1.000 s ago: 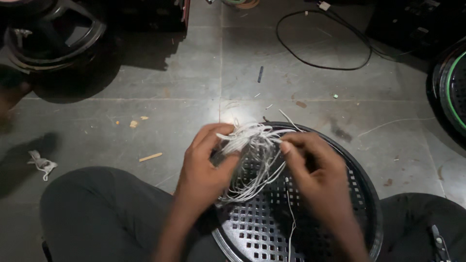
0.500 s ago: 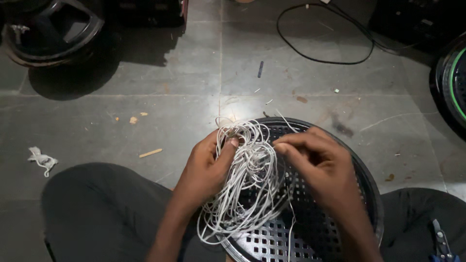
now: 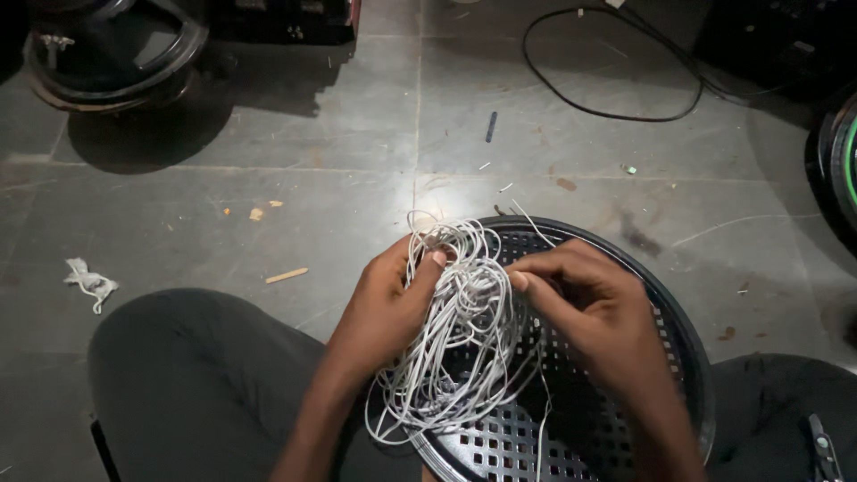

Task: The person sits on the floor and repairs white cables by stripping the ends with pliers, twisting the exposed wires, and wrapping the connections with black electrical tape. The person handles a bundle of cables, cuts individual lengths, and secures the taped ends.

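1. while both hands work above the lap, the head view shows the left hand (image 3: 386, 308) clenched around the upper part of a tangled bundle of thin white wire (image 3: 455, 339), thumb pressed against the strands near the top.
2. its loops hang down from that grip and spill over the near-left rim of a round black perforated grille (image 3: 661, 357), which rests on the person's dark-clothed legs.
3. the right hand (image 3: 594, 308) is closed in a pinch, its fingertips (image 3: 518, 281) on strands at the right side of the tangle.
4. judging by this pose, the step in hand looks like picking one strand loose from the knot; the next move would call for a steady hold by the left hand and a gentle, careful pull.
5. on the grey tiled floor (image 3: 312, 134) lie a black cable (image 3: 589, 107), a small wood sliver (image 3: 286, 276) and a white scrap (image 3: 89, 281).
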`<state>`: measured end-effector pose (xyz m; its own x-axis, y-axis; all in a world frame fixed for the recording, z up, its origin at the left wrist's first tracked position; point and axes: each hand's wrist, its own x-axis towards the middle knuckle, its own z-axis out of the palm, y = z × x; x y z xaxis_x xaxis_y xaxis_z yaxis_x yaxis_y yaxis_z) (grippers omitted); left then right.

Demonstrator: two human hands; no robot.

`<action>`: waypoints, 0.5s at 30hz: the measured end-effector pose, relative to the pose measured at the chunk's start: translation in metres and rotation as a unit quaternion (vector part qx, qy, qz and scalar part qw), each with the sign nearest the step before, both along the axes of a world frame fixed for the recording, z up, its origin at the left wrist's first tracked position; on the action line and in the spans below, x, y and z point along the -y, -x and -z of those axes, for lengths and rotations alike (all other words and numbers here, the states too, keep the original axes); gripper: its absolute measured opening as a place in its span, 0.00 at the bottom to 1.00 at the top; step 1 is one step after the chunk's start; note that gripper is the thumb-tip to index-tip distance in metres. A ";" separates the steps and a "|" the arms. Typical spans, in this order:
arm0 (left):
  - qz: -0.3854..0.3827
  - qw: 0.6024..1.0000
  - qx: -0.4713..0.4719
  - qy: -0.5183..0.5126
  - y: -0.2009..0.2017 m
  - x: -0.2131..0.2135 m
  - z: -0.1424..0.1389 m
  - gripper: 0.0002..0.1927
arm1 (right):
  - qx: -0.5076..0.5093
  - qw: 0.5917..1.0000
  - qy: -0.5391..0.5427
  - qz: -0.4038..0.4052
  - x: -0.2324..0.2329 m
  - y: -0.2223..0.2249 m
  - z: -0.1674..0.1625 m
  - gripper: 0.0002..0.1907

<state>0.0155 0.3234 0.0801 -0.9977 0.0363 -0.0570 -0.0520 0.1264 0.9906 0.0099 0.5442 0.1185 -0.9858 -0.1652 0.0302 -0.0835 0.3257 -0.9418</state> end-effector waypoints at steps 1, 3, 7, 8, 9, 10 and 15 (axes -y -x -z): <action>0.009 0.999 0.021 -0.033 -0.003 -0.006 -0.007 0.14 | 0.019 1.000 -0.010 0.013 -0.007 -0.003 -0.005 0.08; 0.025 0.993 0.060 -0.100 -0.005 -0.012 -0.016 0.15 | 0.035 0.999 -0.015 0.017 -0.014 -0.004 -0.008 0.08; 0.053 0.991 0.070 -0.103 -0.007 -0.011 -0.031 0.19 | 0.030 0.999 -0.007 -0.014 -0.011 -0.002 -0.005 0.10; 0.060 0.995 0.047 -0.066 -0.008 -0.009 -0.034 0.20 | 0.028 0.999 -0.007 -0.019 -0.010 -0.002 -0.005 0.12; 0.066 0.997 0.026 -0.030 -0.009 -0.006 -0.035 0.21 | 0.011 1.000 -0.014 -0.014 -0.009 -0.002 -0.004 0.11; 0.077 0.996 0.035 -0.030 -0.010 -0.004 -0.036 0.22 | -0.005 1.000 -0.023 -0.008 -0.008 -0.003 -0.004 0.10; 0.104 0.990 0.051 -0.077 -0.012 -0.001 -0.040 0.23 | 0.000 1.000 0.002 -0.004 -0.006 -0.003 -0.007 0.11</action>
